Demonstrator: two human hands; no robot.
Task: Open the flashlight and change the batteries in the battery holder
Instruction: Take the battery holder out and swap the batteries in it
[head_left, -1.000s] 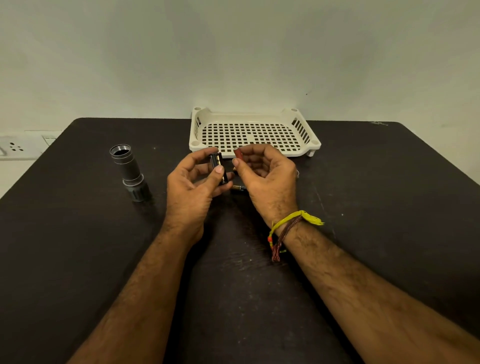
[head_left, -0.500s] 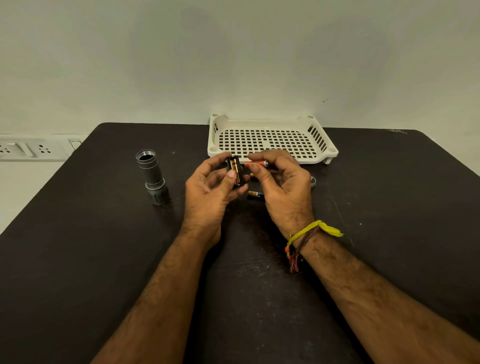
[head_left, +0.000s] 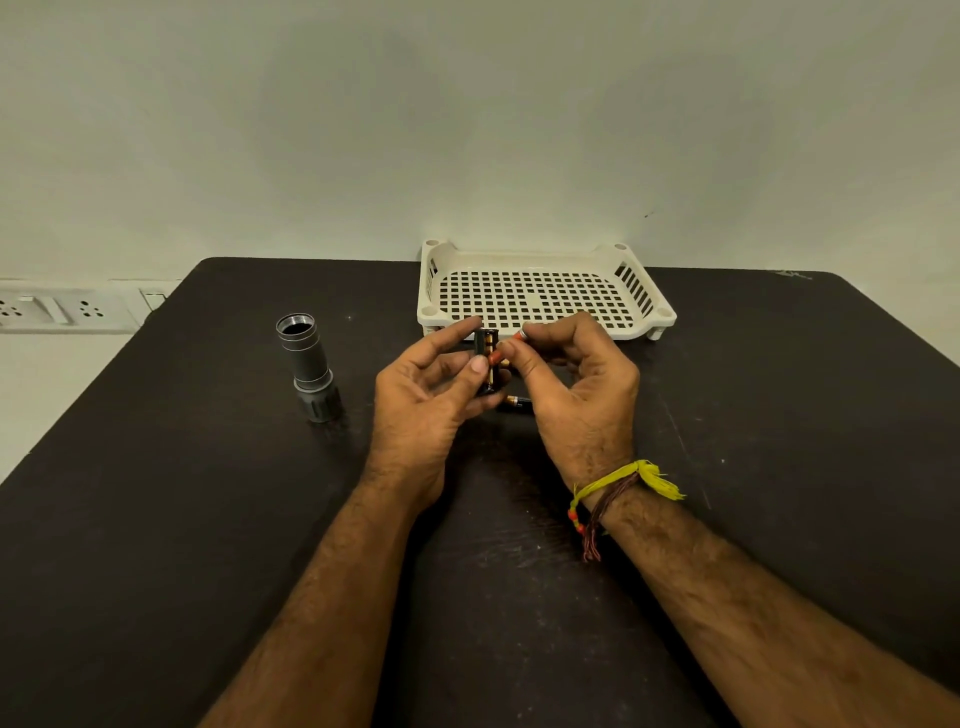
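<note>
Both hands gripping: left hand (head_left: 415, 400) holder (head_left: 487, 364); right hand (head_left: 576, 384) battery (head_left: 506, 347), now touching holder.

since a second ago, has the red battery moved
Yes. The red battery, pinched by the right hand, has tipped: its lower end has come nearer, away from the white tray's front rim, against the battery holder in the left hand.

Both forearms reach forward, hands meeting at the middle.

The left hand (head_left: 415, 395) is raised with its palm turned right, thumb and curled fingers (head_left: 457, 332) pinching a small black piece upright. The right hand (head_left: 576, 384) faces it, knuckles up, thumb and forefinger pinching a thin orange piece. Thread bands circle the right wrist.
</note>
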